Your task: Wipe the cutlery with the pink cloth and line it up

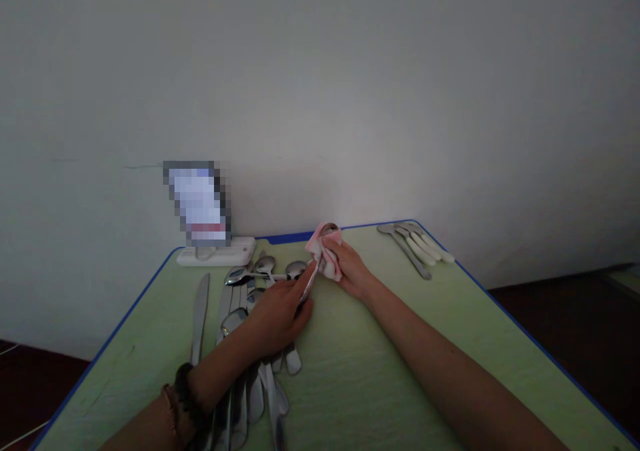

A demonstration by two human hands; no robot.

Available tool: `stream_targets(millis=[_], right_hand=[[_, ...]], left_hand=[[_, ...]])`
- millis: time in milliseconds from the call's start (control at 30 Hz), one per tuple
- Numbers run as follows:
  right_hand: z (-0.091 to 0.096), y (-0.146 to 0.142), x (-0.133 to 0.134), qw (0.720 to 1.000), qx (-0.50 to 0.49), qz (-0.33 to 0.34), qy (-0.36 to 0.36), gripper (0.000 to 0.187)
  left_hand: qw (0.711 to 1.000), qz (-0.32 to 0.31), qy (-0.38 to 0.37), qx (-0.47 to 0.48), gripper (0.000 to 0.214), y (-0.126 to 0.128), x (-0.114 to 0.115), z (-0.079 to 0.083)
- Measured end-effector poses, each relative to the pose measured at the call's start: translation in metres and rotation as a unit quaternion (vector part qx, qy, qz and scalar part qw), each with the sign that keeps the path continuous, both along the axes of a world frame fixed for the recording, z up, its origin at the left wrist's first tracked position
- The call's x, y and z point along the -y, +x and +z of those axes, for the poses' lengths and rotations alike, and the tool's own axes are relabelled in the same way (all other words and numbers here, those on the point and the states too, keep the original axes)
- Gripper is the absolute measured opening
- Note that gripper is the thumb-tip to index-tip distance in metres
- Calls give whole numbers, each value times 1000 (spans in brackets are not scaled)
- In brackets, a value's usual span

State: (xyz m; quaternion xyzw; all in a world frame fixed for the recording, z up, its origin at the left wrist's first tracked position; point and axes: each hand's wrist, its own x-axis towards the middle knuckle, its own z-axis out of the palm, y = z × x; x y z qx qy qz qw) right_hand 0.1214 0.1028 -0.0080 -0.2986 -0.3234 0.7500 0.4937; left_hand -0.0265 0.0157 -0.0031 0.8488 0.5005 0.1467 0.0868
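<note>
My left hand [280, 311] is closed on the handle of a metal spoon [311, 279], held above a pile of spoons and knives. My right hand [347, 264] grips a pink cloth [325, 251] wrapped round the spoon's bowl end. Both hands meet near the far middle of the green table [380, 371]. Under and around my left forearm lies the heap of cutlery [250, 344], with a long table knife [200, 314] at its left.
Several spoons with pale handles [415, 244] lie in a row at the table's far right corner. A white stand [217, 254] carrying a blurred-out screen sits at the far left edge against the white wall. The table has a blue rim [525, 334].
</note>
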Motion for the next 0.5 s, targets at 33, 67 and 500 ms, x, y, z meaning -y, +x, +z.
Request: stream_targets(millis=[33,67,500], right_hand=[[-1,0,0,1000,-1,0,2,9],[-1,0,-1,1000,-2,1,4,9],[-3,1,-1,1000,11,-5,1,17]], left_hand=[[1000,-1,-1,1,62,0,0,0],[1000,-1,-2,2,62,0,0,0],[1000,-3,-10,3,63,1,1,3]])
